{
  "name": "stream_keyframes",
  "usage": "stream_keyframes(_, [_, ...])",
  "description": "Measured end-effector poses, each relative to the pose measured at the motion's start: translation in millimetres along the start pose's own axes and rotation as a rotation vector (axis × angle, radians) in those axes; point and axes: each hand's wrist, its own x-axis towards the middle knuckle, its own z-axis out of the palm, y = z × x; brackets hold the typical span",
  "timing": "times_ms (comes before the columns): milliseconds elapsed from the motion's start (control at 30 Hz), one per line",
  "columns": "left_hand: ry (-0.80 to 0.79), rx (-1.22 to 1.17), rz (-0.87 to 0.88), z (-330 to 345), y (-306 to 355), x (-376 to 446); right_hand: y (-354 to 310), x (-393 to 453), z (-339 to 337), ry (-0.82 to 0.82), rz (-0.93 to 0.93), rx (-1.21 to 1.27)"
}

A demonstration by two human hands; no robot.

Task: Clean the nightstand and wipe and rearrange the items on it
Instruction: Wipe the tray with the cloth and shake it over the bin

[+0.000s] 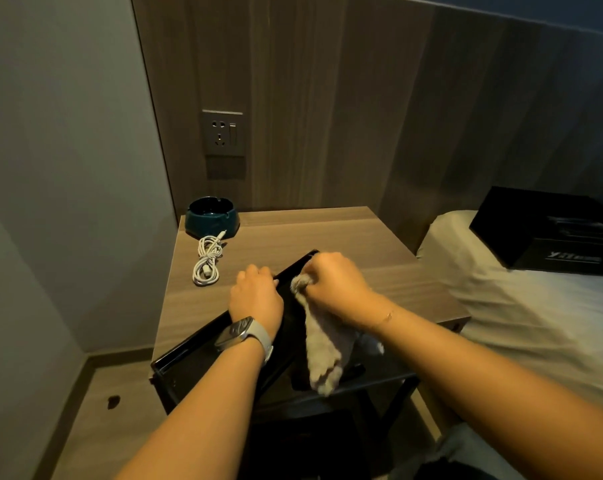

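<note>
Item 1: the nightstand counter, wood-grained, stands in the corner between a grey wall and the wooden headboard panel.

Item 2: a black tray lies diagonally across the near half of the counter, its near corner overhanging the front edge.

Item 3: the left hand rests on the left rim of the tray, fingers curled over that rim and gripping it. A watch with a pale strap sits on the left wrist.

Item 4: the right hand is closed in a fist round a bunched beige cloth, pressing the bunched end against the inside of the tray near its far corner. The loose end of the cloth trails back toward the person, over the near part of the tray.

Item 5: a dark teal ashtray stands at the far left corner of the counter. Just in front of it, and touching it or nearly so, lies 1 coiled white cable, apart from the tray.

Item 6: a wall socket is set in the panel above the ashtray.

Item 7: a bed with pale sheets adjoins the counter on the right; 1 black box rests on it near the headboard.
</note>
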Motion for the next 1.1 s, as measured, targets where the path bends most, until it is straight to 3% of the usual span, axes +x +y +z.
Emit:
stream_keyframes(100, [0.000, -0.009, -0.015, 0.4, -1.1, 0.6, -13.0, -15.6, 24.9, -0.044, -0.038, 0.010])
stream_keyframes(300, [0.001, -0.046, -0.047, -2.6, 0.5, 1.9, 31.6, 34.7, -3.3, 0.028, 0.248, 0.047])
stream_keyframes(533, [0.043, -0.023, -0.013, 1.7, 0.2, 1.6, 74.0, -18.0, -46.7, 0.269, 0.189, 0.640])
stream_keyframes(633, [0.071, 0.023, 0.054, -0.6, 1.5, -0.8, 111.5, -40.1, -31.9, 0.326, 0.365, 0.794])
stream_keyframes(767, [0.116, -0.118, 0.162, -13.3, 4.1, -8.9, 144.2, -62.5, -11.5, 0.397, 0.594, 1.039])
stream_keyframes(933, [0.217, -0.027, 0.459, -36.4, 6.7, -8.3, 147.0, -71.9, -18.0, 0.173, 0.385, 0.894])
stream_keyframes(1100, [0.220, 0.036, 0.623, -57.5, 13.4, -9.2, 141.8, -81.3, -18.9, 0.095, 0.251, 0.823])
